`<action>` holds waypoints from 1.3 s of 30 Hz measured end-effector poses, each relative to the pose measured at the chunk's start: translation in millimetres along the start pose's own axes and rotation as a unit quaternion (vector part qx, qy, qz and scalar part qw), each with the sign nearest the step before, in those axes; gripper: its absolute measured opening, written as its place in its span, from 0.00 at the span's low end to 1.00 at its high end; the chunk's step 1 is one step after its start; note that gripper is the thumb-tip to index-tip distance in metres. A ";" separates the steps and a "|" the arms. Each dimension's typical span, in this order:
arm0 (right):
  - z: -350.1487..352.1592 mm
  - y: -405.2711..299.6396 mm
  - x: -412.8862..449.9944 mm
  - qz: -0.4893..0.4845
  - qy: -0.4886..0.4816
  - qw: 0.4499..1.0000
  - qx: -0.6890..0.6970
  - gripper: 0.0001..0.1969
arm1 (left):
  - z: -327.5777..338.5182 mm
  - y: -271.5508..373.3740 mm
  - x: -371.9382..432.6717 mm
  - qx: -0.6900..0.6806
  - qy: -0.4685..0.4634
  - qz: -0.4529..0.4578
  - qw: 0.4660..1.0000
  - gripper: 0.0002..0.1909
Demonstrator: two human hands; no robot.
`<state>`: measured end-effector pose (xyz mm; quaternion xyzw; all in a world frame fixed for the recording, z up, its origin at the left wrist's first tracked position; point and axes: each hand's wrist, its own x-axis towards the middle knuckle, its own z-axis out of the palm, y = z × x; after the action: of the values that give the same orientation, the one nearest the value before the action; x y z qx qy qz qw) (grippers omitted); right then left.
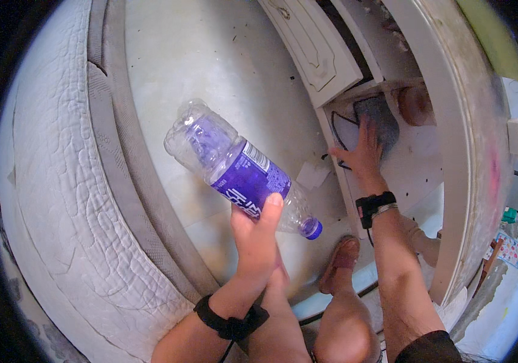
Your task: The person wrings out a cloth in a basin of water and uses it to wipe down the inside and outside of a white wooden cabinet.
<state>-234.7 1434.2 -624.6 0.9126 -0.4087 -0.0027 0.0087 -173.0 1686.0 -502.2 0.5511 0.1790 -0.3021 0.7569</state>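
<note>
My left hand (259, 231) is closed around a clear plastic bottle (250, 177) with a purple label and a purple cap, held tilted above the floor. The bottle looks empty, its cap pointing down to the right. My right hand (365, 154) reaches into the open lower compartment of a white cabinet, its fingers spread over a dark grey bag-like item (379, 125) with a black cord or strap. Whether the fingertips touch that item, I cannot tell. Both wrists wear black bands.
To the left runs a bed with a white quilted mattress (64, 181). A panelled cabinet drawer or door (308, 50) is at the upper middle. The cabinet's edge (458, 136) curves down the right. Paper (313, 174) lies on the floor near the cabinet's base. A brown round object (415, 106) sits inside it.
</note>
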 end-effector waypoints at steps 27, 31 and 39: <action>0.7 23.5 -23.0 -0.024 -0.090 0.995 -0.020 0.48 | 0.7 -3.6 -2.6 0.075 -0.016 0.022 0.997 0.16; 0.9 37.4 -16.2 0.006 -0.091 0.996 0.003 0.32 | 0.3 0.3 -1.7 0.021 -0.013 -0.011 1.000 0.16; 2.2 118.6 74.0 0.174 0.135 0.973 0.076 0.16 | 2.0 -0.8 -4.7 0.012 -0.008 -0.028 1.000 0.14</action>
<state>-273.9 1300.0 -624.6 0.8174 -0.5553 0.1530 -0.0050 -177.2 1685.2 -499.3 0.5529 0.1845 -0.3295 0.7428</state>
